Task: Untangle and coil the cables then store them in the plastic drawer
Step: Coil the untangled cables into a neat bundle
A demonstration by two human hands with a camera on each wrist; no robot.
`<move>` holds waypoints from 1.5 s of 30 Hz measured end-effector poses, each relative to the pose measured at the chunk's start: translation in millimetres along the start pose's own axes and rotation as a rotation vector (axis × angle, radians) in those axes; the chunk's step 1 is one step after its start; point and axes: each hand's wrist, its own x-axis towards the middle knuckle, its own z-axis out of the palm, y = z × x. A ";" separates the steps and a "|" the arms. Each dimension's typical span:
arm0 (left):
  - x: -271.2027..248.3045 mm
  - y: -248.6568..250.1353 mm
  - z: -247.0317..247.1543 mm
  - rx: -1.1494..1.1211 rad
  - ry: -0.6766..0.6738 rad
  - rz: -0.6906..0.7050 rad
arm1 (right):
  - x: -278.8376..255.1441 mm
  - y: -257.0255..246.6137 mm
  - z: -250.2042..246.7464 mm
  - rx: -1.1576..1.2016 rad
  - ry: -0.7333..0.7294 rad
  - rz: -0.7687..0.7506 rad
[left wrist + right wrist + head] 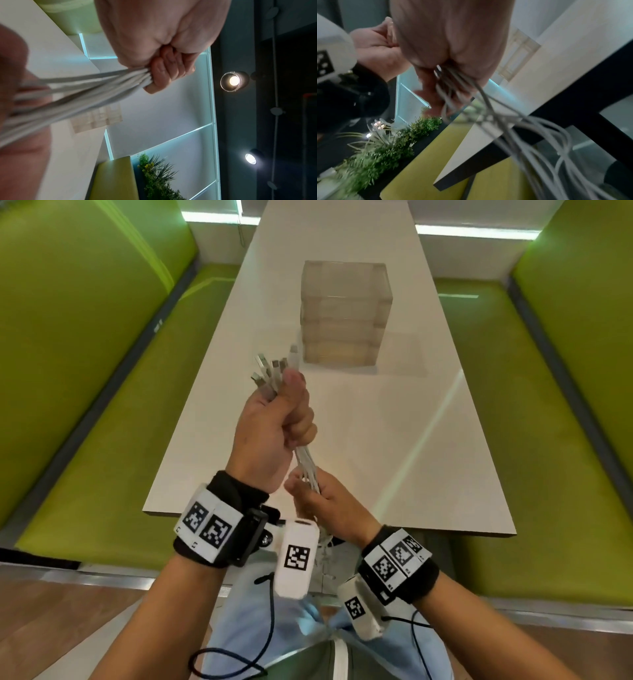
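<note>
A bundle of several white cables (pixel 306 460) runs between my two hands above the near end of the table. My left hand (pixel 274 422) grips the bundle in a fist just below the plugs (pixel 270 369), which fan out above the thumb. My right hand (pixel 318 498) grips the same cables lower down, close to my body. In the left wrist view the curled fingers (pixel 164 75) clamp the cables (pixel 96 89). In the right wrist view loose cable loops (pixel 544 138) hang tangled below the table edge. The clear plastic drawer unit (pixel 346 313) stands mid-table, its drawers closed.
The white table (pixel 394 440) stretches away between two green bench seats (pixel 102 412) (pixel 534 422). Its near edge lies just in front of my hands. A planter with green foliage (pixel 385 146) shows in the right wrist view.
</note>
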 end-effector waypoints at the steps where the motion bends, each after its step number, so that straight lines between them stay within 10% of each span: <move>1: 3.9 4.1 0.3 -0.001 0.007 0.005 | -0.7 3.2 -0.5 0.006 0.025 -0.005; 36: 1.7 -34.7 -1.3 0.275 -0.026 -0.253 | -10.0 -11.0 -39.6 -0.222 0.012 0.107; 45: 4.1 -35.0 -1.4 0.812 0.025 -0.169 | -4.8 -20.8 -22.0 0.021 0.191 -0.045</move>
